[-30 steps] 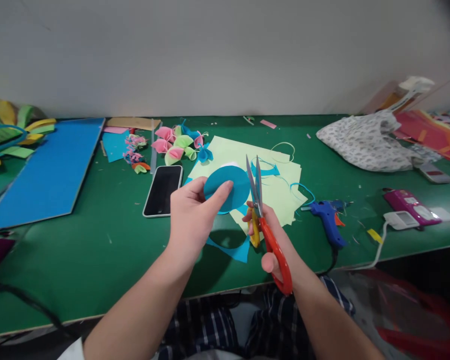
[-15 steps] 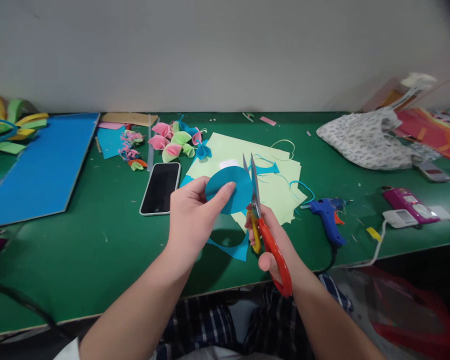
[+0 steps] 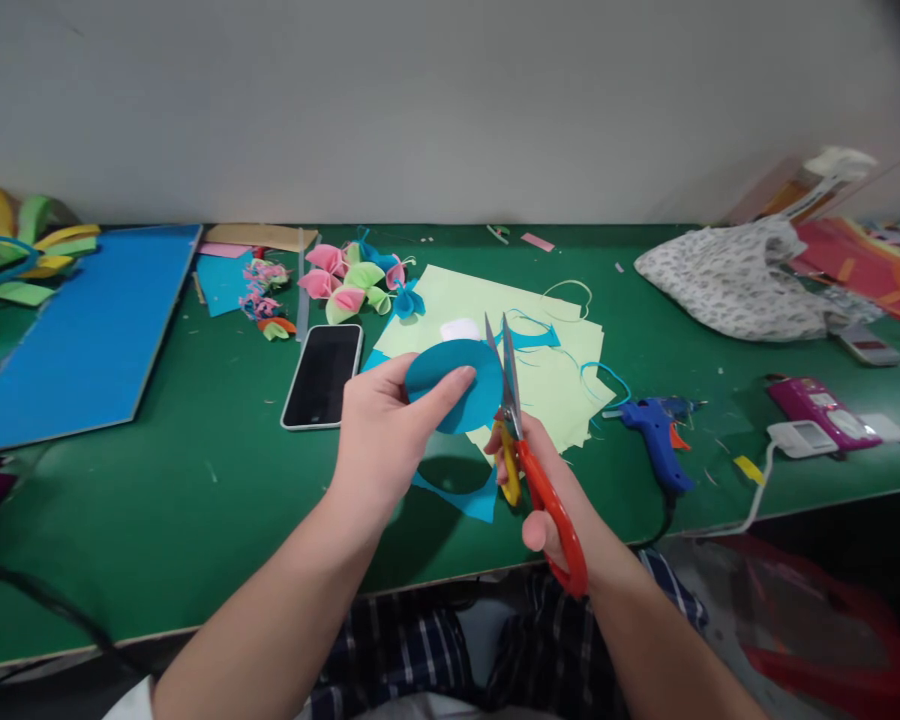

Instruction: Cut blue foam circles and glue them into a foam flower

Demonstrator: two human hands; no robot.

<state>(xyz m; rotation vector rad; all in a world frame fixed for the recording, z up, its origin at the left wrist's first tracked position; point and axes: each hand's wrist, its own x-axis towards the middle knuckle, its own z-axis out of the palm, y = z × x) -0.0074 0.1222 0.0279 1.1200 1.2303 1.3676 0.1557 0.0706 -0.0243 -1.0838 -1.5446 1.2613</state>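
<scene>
Between the thumb and fingers of my left hand [image 3: 390, 430] is a round blue paper disc [image 3: 469, 395], held above the table. My right hand [image 3: 547, 480] grips scissors [image 3: 544, 490] with red and yellow handles. Their blades stand partly apart and point away from me, close along the disc's right edge; I cannot tell whether they touch it. Below the disc lies a blue paper offcut [image 3: 469, 500] with a curved edge. Pale green sheets [image 3: 562, 400] lie behind, with thin blue trimmings [image 3: 604, 375] on and beside them.
A phone [image 3: 322, 378] lies left of my hands, with folded paper petals [image 3: 345, 285] behind it. A blue board [image 3: 97, 340] is farther left. To the right are a blue glue gun [image 3: 656, 440], a purple power strip [image 3: 821, 410] and a patterned cloth bag [image 3: 727, 280].
The disc has shifted slightly left and down, tilting a little, so a gap shows at the blades. The scissors have dropped slightly. Both hands keep their holds.
</scene>
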